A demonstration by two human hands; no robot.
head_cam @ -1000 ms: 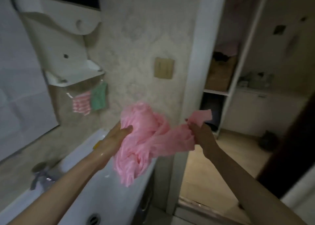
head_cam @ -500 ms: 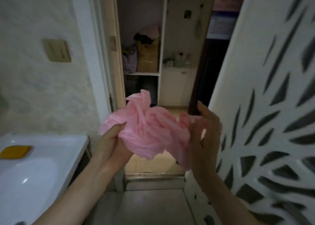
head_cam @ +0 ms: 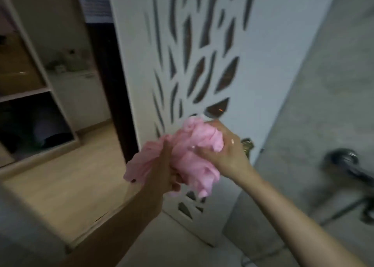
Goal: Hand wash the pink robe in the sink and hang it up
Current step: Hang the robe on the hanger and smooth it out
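Pink robe (head_cam: pixel 194 153) bunched into a tight wad, up in mid-air at the middle of the view, clamped between both hands. Left hand (head_cam: pixel 162 171) on the lower left of the wad, fingers curled round the cloth, dark nails showing at the tips, a loose frill of fabric spilling out past the knuckles to the left. Right hand (head_cam: pixel 228 151) on the upper right, fingers wrapped over the top of the bundle, skin shiny. Both forearms bare, reaching in from the bottom edge. Below, pale tiled floor (head_cam: pixel 172 240). Just behind the robe, white door (head_cam: pixel 269 60) with leaf-shaped cut-outs, brass handle (head_cam: pixel 247 145) peeking out beside the right hand. To the right, grey wall (head_cam: pixel 323 105) with a blurred metal fitting (head_cam: pixel 344 159). Further off on the left, through the doorway, wooden floor (head_cam: pixel 66 177), then white shelving (head_cam: pixel 46 88) with dim contents too dark to make out, and a low white cabinet (head_cam: pixel 81 97) behind.
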